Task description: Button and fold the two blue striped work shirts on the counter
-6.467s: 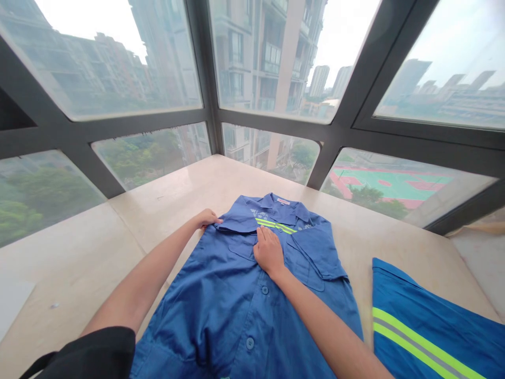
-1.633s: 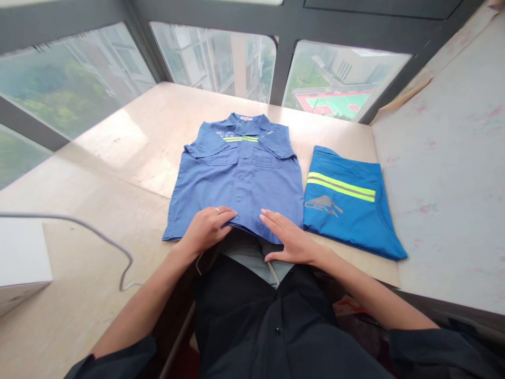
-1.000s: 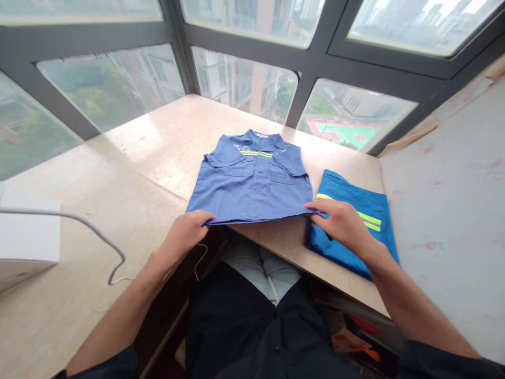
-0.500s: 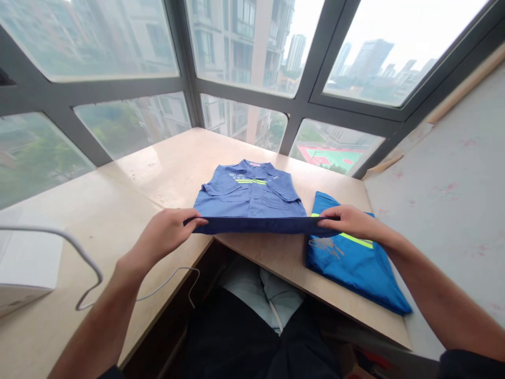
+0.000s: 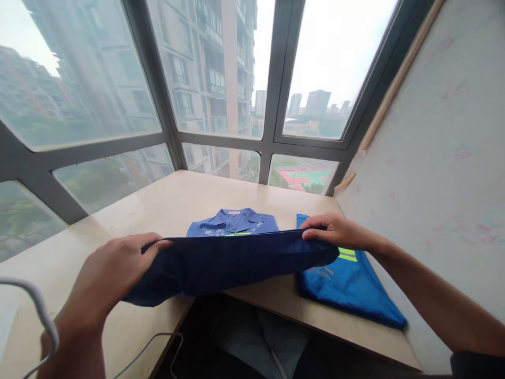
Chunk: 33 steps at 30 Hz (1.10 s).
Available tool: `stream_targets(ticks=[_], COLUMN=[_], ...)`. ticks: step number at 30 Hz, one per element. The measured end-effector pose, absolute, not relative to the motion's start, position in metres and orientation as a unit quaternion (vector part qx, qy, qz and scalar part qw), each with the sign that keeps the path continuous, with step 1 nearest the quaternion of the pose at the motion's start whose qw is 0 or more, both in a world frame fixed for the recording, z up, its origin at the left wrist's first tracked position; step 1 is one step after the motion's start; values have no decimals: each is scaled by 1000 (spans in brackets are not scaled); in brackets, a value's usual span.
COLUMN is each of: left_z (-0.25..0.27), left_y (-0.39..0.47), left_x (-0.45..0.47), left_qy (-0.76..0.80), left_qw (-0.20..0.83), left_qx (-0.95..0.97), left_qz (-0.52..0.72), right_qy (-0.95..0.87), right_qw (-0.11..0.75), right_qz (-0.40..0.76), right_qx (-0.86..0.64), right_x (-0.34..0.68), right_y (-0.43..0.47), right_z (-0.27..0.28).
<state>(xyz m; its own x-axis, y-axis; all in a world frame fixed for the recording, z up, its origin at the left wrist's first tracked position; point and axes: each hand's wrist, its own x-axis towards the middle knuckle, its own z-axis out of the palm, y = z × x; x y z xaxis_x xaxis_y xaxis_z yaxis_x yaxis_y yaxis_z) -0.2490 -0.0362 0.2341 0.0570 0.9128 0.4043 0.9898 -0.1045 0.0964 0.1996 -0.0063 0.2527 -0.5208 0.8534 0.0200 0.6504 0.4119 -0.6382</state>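
A blue work shirt with a collar and yellow-green stripes lies on the wooden desktop, its near edge lifted toward me. My left hand pinches the left end of that raised edge between thumb and fingers. At the right end, my right hand grips the same edge in the same way. Stretched between both hands, the dark underside of the fabric hides most of the shirt's front; the collar and shoulders show behind it. Close beside my right hand is a folded brighter blue garment with yellow-green stripes.
The wooden desktop runs up to grey-framed windows. A patterned wall bounds the right side. On the left a white cable curves in front of my forearm, and a thin cord hangs over the desk edge.
Both hands have raised the shirt's near edge, so more of the dark underside shows and the pockets are covered. The head view has tilted up. The folded garment stays in place.
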Motion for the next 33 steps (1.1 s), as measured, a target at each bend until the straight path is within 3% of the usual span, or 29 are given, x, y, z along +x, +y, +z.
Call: stream_targets(ticks=[4,9,16,21,25,33], left_z=[230,199,174,155,119,57], left_y=[27,107,184,235,267,286], left_x=[-230,-218,-253,-265,-251,-242], left_qy=[-699,-659,-595,-605,-631,-652], left_qw=[31,-7,-72,-49,-12,-48], left_qx=[-713,-752,-800,-795,-776,-757], left_qz=[-45,19,21,0,8,21], right_qy=[-836,-837,-849,-841,-809,-792], right_qw=[176,136,116,104,101,83], right_qz=[229,165,173,162,148,148], right_qx=[-467,-504,-485,-506,-559,-587], right_x=[195,187,184,185,186,197], right_y=[49,118,190,259,307,312], right_z=[227,191,180,163,122,41])
